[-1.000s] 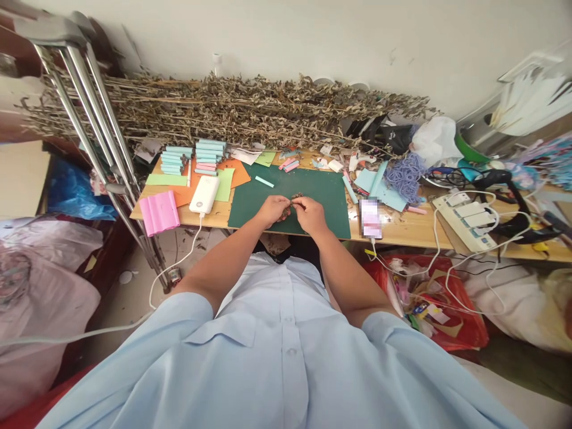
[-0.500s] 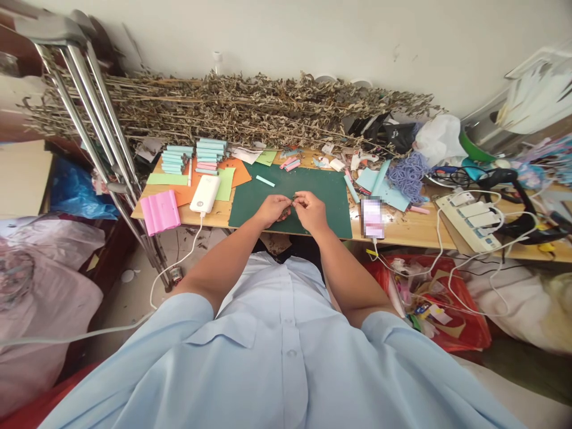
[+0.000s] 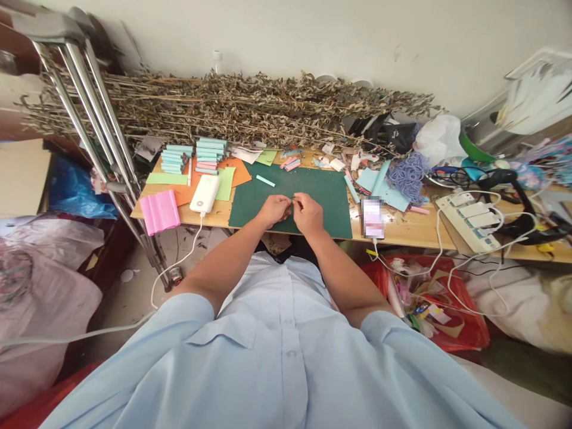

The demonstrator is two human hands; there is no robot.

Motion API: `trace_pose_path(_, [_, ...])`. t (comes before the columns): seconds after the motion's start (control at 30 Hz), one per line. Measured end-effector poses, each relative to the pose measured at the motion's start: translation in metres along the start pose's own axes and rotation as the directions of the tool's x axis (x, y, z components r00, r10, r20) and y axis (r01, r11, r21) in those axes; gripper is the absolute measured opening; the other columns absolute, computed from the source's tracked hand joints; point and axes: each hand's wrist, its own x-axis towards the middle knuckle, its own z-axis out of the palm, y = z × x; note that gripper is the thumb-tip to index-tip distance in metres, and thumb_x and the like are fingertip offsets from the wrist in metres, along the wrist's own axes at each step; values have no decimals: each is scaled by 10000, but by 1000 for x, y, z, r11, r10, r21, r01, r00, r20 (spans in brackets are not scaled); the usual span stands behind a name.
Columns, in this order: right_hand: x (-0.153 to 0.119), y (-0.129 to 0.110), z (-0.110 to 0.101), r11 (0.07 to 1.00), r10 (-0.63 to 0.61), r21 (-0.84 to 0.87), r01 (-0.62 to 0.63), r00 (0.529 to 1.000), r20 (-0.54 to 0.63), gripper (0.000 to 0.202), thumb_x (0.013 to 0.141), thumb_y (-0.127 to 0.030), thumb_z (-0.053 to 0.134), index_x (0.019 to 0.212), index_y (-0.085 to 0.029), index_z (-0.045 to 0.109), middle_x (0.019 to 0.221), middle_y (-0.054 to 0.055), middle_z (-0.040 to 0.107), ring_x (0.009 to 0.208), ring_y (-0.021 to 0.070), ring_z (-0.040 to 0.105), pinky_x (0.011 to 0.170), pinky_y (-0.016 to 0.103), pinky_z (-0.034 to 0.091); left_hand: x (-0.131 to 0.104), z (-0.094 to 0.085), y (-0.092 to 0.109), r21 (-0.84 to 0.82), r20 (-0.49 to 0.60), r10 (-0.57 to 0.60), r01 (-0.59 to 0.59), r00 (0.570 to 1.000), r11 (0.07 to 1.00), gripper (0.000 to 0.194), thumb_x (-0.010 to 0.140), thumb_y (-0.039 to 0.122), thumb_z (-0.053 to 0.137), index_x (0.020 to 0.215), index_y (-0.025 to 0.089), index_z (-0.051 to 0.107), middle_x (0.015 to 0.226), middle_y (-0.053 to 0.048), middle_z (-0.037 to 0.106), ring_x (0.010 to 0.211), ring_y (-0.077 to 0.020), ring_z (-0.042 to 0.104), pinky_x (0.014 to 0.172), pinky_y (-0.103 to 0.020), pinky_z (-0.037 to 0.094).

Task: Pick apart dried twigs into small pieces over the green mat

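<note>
The left hand [image 3: 274,212] and right hand [image 3: 309,213] meet over the green mat [image 3: 330,205] at the tabletop's [image 3: 413,231] near edge, fingertips pinching a small plant scrap [image 3: 292,200] between them, presumably so both can work it finely. The left palm's contents cannot be told. Blue rolls [image 3: 210,145] stack toward the far left corner, apparently out of the way.

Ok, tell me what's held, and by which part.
Left hand and right hand apparently pinch a dried-plant scrap between them; which part can't be told.
</note>
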Motion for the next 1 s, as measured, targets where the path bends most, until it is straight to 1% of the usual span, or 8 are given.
trace_pose_path(0.13, [-4, -1, -3, 991, -92, -94, 97, 995, 49, 303, 996, -274, 472, 1186, -226, 704, 1132, 108, 782, 1063, 273, 728, 1014, 425, 556, 2, -1, -2, 1, -11, 17, -17, 1000, 1000, 196, 905, 182, 577, 714, 151, 608, 552, 10, 573, 386, -64, 472, 393, -190, 273])
trace_pose_path(0.37, [-5, 1, -3, 989, -97, -108, 104, 993, 69, 340, 968, -242, 503, 1249, -191, 689, 1161, 133, 774, 1081, 307, 723, 1032, 487, 555, 5, -6, -5, -100, 58, -4, 9, 998, 995, 181, 907, 245, 609, 754, 149, 612, 574, -6, 601, 380, -77, 485, 373, -198, 243])
trace_pose_path(0.53, [-1, 4, -6, 981, -151, -107, 160, 985, 88, 403, 969, -215, 502, 1347, -214, 643, 1159, 85, 787, 1083, 266, 735, 1045, 444, 567, 1, -7, -2, -104, 87, 14, -5, 996, 995, 196, 887, 270, 653, 748, 138, 612, 578, -10, 603, 379, -65, 476, 374, -190, 239])
trace_pose_path(0.63, [-1, 7, -5, 986, -152, -60, 155, 987, 51, 422, 966, -223, 528, 1379, -214, 612, 1139, 68, 793, 1072, 242, 745, 1034, 421, 579, 1, -6, 0, -101, 73, 11, -4, 997, 995, 166, 876, 239, 652, 751, 139, 610, 569, -7, 602, 369, -64, 465, 375, -191, 238])
trace_pose_path(0.7, [-2, 8, -3, 992, -122, -42, 122, 992, 9, 377, 962, -250, 556, 1328, -220, 643, 1108, 63, 799, 1041, 237, 754, 993, 409, 597, 1, -5, 0, -114, 66, 3, 5, 998, 993, 149, 882, 227, 638, 764, 138, 617, 565, -7, 604, 363, -69, 464, 374, -194, 234])
trace_pose_path(0.77, [-3, 7, -1, 993, -111, -44, 111, 994, -2, 274, 971, -272, 558, 1195, -230, 710, 1078, 69, 800, 1006, 243, 756, 960, 407, 605, 2, -5, -1, -124, 63, -6, 14, 998, 992, 142, 889, 226, 634, 780, 135, 626, 563, -10, 606, 361, -73, 469, 375, -195, 229])
trace_pose_path(0.87, [-4, 4, -2, 985, -162, -48, 163, 986, 23, 243, 994, -260, 515, 1019, -229, 755, 1051, 86, 795, 989, 250, 744, 952, 412, 595, 3, -6, -2, -128, 67, -8, 17, 998, 992, 160, 897, 247, 645, 789, 129, 632, 565, -13, 606, 363, -73, 474, 380, -192, 227])
trace_pose_path(1.0, [-2, 2, -3, 976, -211, -57, 212, 977, 31, 232, 981, -233, 526, 1008, -223, 756, 1057, 94, 786, 1031, 256, 725, 980, 424, 580, 3, -8, -3, -120, 92, 8, 3, 996, 993, 211, 906, 284, 659, 770, 126, 623, 571, -18, 605, 374, -69, 477, 383, -193, 232])
